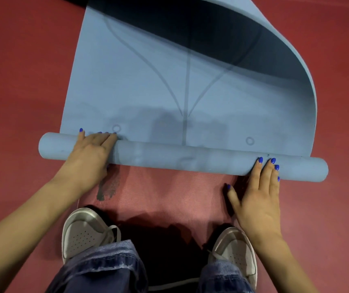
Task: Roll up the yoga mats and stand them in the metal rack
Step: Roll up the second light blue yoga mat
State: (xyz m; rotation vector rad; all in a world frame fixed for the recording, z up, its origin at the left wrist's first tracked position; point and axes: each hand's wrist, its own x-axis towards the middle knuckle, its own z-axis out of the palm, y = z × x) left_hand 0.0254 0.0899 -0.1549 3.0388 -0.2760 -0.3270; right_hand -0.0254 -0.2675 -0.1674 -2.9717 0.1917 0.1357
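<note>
Shoes (89,233) planted, flat left hand (91,153) and right hand (260,199) pressing roll (182,159) lying crosswise, mat (148,85) stretching ahead.

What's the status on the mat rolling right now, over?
Left hand draped over the roll, right hand flat against its near side. Blue mat partly rolled, far right corner curled up. Pink mat underneath, shoes on it.
</note>
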